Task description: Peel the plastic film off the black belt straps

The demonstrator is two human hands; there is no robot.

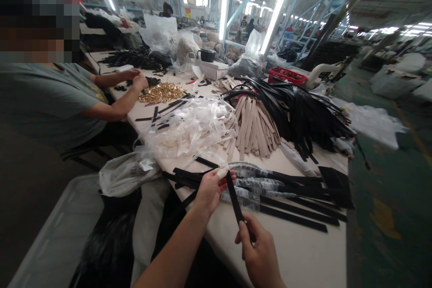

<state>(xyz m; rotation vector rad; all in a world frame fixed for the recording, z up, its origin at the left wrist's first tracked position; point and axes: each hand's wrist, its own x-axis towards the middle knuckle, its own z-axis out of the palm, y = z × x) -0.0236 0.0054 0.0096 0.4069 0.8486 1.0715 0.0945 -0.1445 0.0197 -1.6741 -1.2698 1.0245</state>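
Note:
A flat black strap (pixel 234 199) runs between my two hands above the table's near edge. My left hand (pixel 212 190) is closed on its far end, and a pale wrapping covers one finger or the thumb there. Lower down, my right hand (pixel 254 239) grips the strap's near end between thumb and fingers. Just beyond my hands lie several black straps (pixel 293 216), some with clear plastic film (pixel 258 184) around their middles.
Crumpled clear plastic (pixel 199 121) covers the middle of the table (pixel 303 252). Beige strips (pixel 254 121) and black straps (pixel 300 108) are heaped behind. At left a co-worker (pixel 50 99) handles small parts near gold-coloured hardware (pixel 165 92). A pale bin (pixel 64 229) stands below left.

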